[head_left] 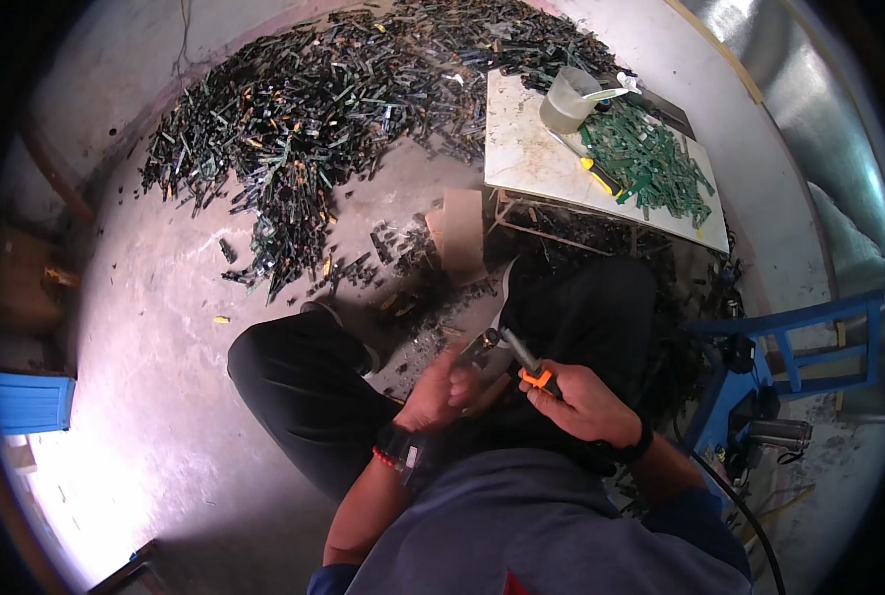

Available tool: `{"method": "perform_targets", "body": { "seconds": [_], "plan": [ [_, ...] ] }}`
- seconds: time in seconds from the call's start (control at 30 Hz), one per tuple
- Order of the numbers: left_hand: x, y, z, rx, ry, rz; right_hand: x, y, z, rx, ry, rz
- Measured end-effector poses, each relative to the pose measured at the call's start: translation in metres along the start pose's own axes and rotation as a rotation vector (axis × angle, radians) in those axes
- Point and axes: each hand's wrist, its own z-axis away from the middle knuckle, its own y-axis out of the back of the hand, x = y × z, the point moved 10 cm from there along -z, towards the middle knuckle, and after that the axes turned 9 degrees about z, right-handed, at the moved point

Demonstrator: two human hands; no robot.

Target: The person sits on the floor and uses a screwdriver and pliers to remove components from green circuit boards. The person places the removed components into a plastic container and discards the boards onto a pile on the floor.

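Observation:
Over my lap, my left hand is closed around a small dark piece, whose blackened end sticks out past the fingers. My right hand grips a tool with a grey metal shaft and an orange-and-black handle. The shaft's end is close to the dark piece; whether they touch I cannot tell. A yellow-and-black handled tool lies on the white board ahead to the right. Beside it are many green circuit board strips.
A large heap of dark narrow parts covers the floor against the far wall. On the board stands a cloudy plastic cup with a pale-handled utensil. Cardboard lies before me. A blue chair and a black cable are at right.

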Motion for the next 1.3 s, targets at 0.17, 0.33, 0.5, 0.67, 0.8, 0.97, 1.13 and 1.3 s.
{"method": "perform_targets", "body": {
  "seconds": [0.17, 0.33, 0.5, 0.67, 0.8, 0.97, 1.13, 1.3],
  "plan": [
    [-0.001, 0.011, -0.002, 0.048, -0.033, 0.044, -0.007, -0.001, 0.01, -0.065, 0.011, 0.289],
    [-0.001, 0.025, -0.003, 0.144, -0.043, 0.053, 0.0, -0.002, 0.006, -0.157, -0.038, 0.516],
    [0.004, 0.032, -0.003, 0.204, -0.096, -0.022, -0.002, 0.003, -0.001, -0.08, 0.021, 0.749],
    [0.011, 0.036, 0.0, 0.258, -0.201, -0.103, -0.006, 0.006, -0.008, -0.074, 0.053, 0.9],
    [0.019, 0.034, 0.002, 0.264, -0.285, -0.128, -0.004, 0.006, -0.015, -0.048, 0.074, 0.983],
    [0.021, 0.038, 0.002, 0.28, -0.291, -0.151, -0.009, 0.006, -0.02, -0.081, 0.112, 1.009],
    [0.02, 0.04, 0.0, 0.237, -0.287, -0.164, -0.015, 0.009, -0.018, -0.07, 0.12, 1.02],
    [0.021, 0.038, 0.0, 0.221, -0.294, -0.175, -0.018, 0.012, -0.023, -0.065, 0.123, 1.069]
  ]
}}
